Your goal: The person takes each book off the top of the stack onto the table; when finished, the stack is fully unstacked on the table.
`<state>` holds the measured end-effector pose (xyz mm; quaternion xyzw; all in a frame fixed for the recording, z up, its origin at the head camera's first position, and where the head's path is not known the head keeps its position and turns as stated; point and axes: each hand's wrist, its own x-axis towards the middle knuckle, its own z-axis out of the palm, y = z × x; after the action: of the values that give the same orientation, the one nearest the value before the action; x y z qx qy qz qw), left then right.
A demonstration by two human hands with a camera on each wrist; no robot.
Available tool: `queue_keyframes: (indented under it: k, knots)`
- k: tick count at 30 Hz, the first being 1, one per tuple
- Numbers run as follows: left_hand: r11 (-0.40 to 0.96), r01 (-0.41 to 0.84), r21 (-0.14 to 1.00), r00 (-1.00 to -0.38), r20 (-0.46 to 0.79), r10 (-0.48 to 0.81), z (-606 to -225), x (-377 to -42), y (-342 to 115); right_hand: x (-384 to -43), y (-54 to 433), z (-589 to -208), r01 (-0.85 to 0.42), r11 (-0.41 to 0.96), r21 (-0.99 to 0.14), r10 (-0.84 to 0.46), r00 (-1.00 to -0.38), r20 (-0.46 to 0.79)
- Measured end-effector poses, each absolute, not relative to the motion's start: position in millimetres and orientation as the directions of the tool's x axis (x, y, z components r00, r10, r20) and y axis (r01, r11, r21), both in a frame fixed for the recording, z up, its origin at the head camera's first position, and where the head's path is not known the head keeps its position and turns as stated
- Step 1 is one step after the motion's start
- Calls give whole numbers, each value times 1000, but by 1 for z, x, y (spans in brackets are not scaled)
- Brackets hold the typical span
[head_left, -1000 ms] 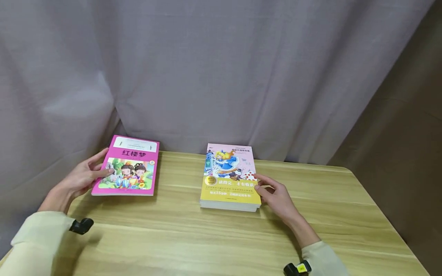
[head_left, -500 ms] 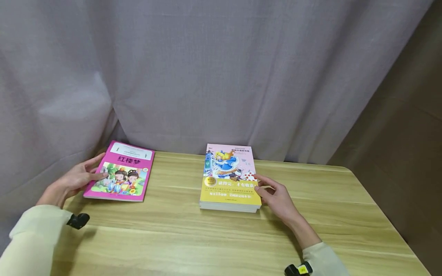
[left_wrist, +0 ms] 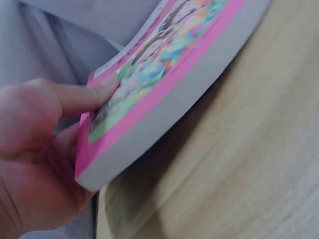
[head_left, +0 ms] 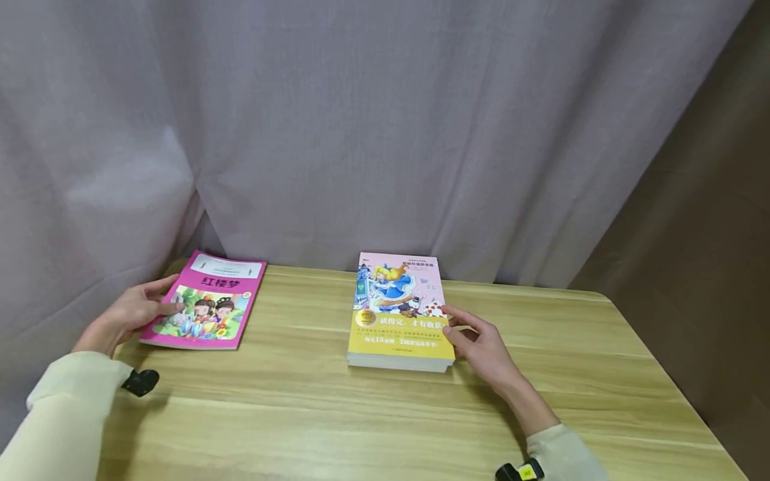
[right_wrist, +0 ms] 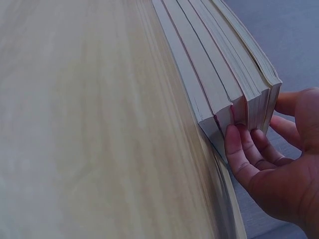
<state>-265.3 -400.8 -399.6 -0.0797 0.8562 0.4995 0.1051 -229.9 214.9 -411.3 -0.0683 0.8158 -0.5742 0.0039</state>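
Note:
At the table's left, my left hand [head_left: 129,311] grips a pink paperback book [head_left: 204,302], its thumb on the illustrated cover and its other fingers mostly hidden underneath. Shadow shows beneath the book's edge in the left wrist view; whether any part touches the table is unclear. A stack of books [head_left: 400,307] lies mid-table, topped by a pink-and-yellow one with a blonde girl in blue. My right hand [head_left: 488,353] rests against the stack's right side. In the right wrist view its fingertips [right_wrist: 233,139] touch the sides of several stacked books [right_wrist: 219,64], thumb near the top.
Everything is on a light wooden table [head_left: 289,414] with a rounded far right corner. A grey curtain [head_left: 337,133] hangs right behind its far edge. Each sleeve cuff carries a small black device [head_left: 141,383].
My left hand has carried the pink book left and slightly nearer, and it has turned a little. The right hand and the stack have stayed in place.

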Motion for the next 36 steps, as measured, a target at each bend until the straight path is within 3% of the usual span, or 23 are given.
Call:
queue_keyframes:
  k: [5,19,25,32,36]
  knots:
    - [588,-207,782,-975,-212,-62,-400,-266,-398,-229,213,-410,-105,333,-937,-112,-991,71]
    - [673,-190,715,-982,-146,-122,-400,-265,-392,-228,212,-409,-102,344,-934,-110,-992,67]
    - [740,-222,635,-974,-117,-192,-404,-259,-389,-227,212,-408,-85,344,-935,-115,-992,48]
    - [823,-168,543,-969,61,-238,-399,-258,-366,-228,211,-406,-84,350,-933,-118,-992,45]
    - [823,-119,556,-973,100,-208,-391,-256,-340,-228,212,-407,-77,345,-936,-118,-992,39]
